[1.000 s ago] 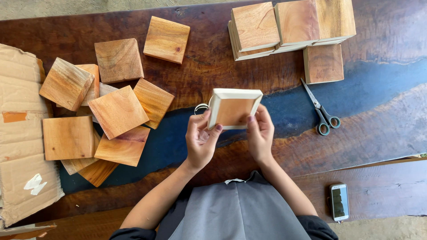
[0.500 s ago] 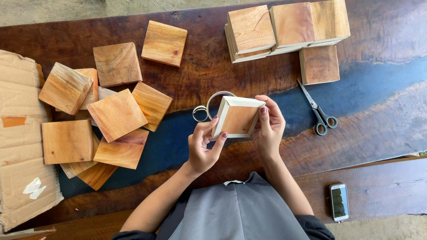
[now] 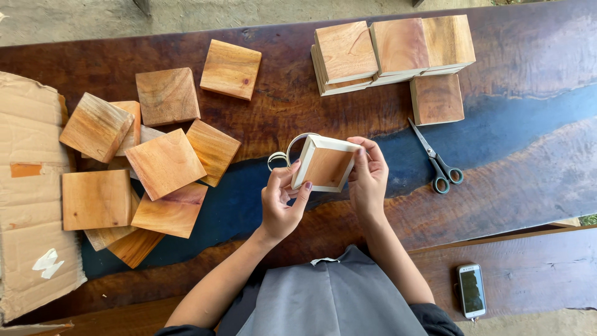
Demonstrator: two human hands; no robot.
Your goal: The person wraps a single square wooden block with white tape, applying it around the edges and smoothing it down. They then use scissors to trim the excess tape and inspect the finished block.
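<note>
left of the scissors [image 3: 439,162], above the dark surface [image 3: 535,155], i see the left hand [image 3: 281,202] closed in a grip on the square wood block [image 3: 325,164] with pale edge banding, the right hand [image 3: 368,177] pinching its opposite edge. it looks stiff, light and smooth (i'd hold its flat sides, not the tape).
</note>
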